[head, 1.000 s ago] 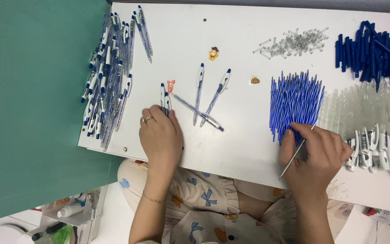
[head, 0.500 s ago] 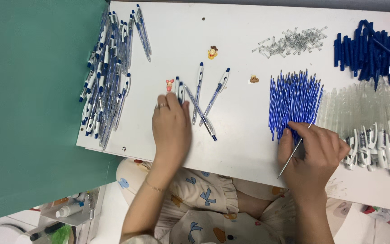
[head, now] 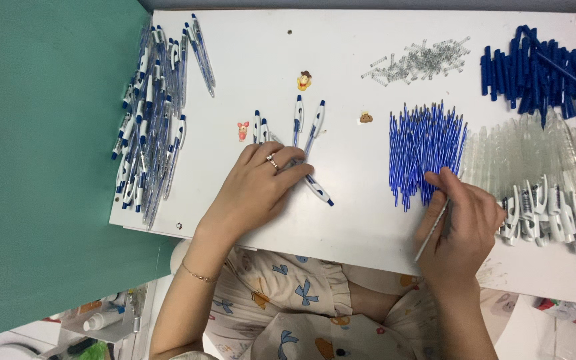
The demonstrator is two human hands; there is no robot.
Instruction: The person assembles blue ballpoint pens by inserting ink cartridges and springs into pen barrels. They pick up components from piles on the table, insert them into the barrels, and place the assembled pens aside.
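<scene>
Left hand (head: pixel 261 183): I have it palm down, forearm running in from seven o'clock, wrist straight with a thin bracelet, a ring on one finger. Fingers (head: pixel 287 168) spread and lightly curled, tips toward one o'clock, pressing flat.

Right hand (head: pixel 465 230): forearm enters from six o'clock, back of hand up. Fingers curled in a pinch, thumb toward eleven o'clock, gripping something thin that slants down toward seven o'clock.

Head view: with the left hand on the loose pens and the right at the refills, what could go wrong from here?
1. The left hand covers several finished pens lying crossed; sweeping them might knock one toward the table edge.
2. The right hand holds a thin clear barrel beside the blue refills; a nudge could scatter them.
</scene>
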